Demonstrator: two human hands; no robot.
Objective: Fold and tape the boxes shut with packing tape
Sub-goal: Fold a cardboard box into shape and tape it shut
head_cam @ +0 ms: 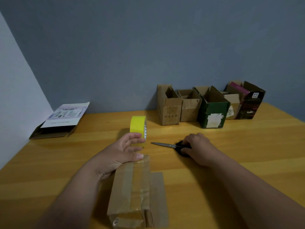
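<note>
Head view: my left hand (127,151) grips the yellow tape roll (138,128) upright at the near box (132,192), its top strip laid; my right hand (196,146) closes on the scissors (166,145). Cut pending, I judge; open boxes (191,104) far right untaped.

far wall (148,47): grey-blue, plain | left wall (14,96): paler, meets far wall at a corner | counter (247,154): yellow-toned wood planks | light: dim, even
</note>
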